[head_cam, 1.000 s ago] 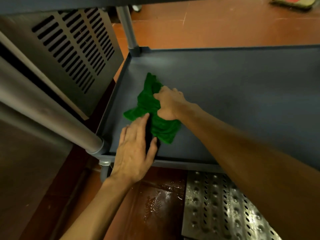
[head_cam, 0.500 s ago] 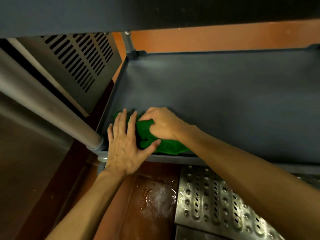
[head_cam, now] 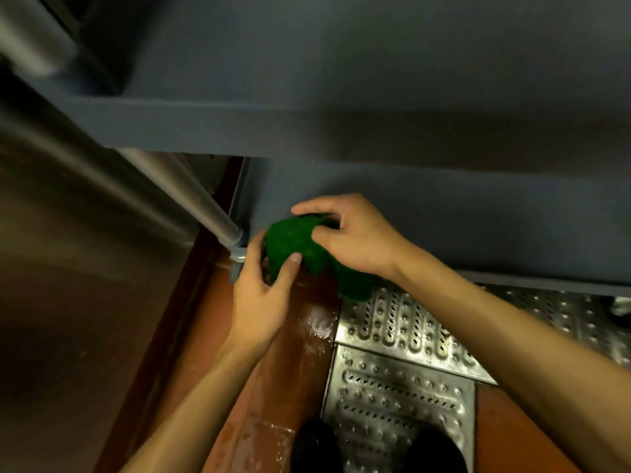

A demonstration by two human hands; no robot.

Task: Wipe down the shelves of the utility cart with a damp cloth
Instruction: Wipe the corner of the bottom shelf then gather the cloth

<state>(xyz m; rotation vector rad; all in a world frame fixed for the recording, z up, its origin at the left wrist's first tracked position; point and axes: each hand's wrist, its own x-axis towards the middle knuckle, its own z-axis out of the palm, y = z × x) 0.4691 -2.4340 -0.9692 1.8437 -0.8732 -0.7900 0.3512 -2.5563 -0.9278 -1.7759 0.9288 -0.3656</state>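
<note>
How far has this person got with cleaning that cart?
Done: hard to judge; the lower shelf shows neither dirt nor wet streaks in this blur. In hand: left hand and right hand both grip the bunched green cloth at that shelf's front left corner, part hanging over the edge. Left: possibly the upper shelf; I cannot tell.

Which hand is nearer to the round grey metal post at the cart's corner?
Left. The left hand is close beside the grey metal post; the right hand is farther right, gripping the green cloth.
</note>
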